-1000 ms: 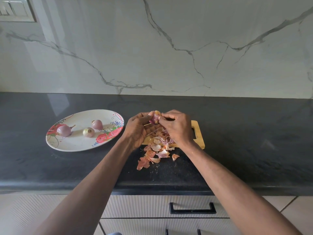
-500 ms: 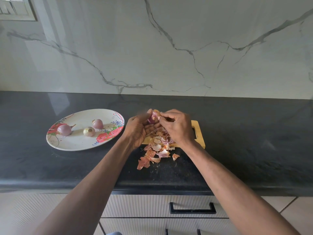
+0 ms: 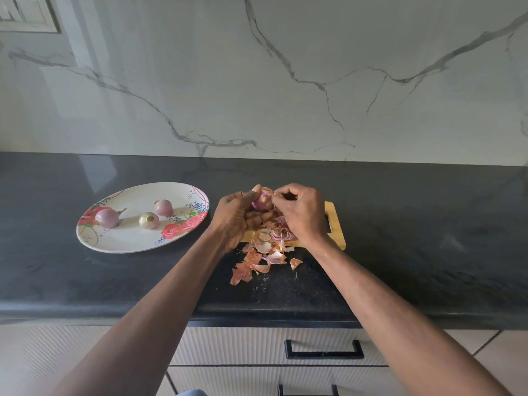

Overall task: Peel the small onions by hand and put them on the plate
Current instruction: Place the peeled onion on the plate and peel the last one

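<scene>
Dark speckled stone surface (image 3: 400,224). Left of the hands (image 3: 268,215), a floral oval plate (image 3: 128,241); directly beneath them, a wooden cutting board (image 3: 335,224); just nearer than the hands, loose onion skins (image 3: 257,261) spilling off the board's near edge.

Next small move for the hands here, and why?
Probably keep stripping: the left hand grips the small onion, the right hand pinches skin at its top, and papery bits still cling. Pull that flap off before moving it to the plate.
</scene>
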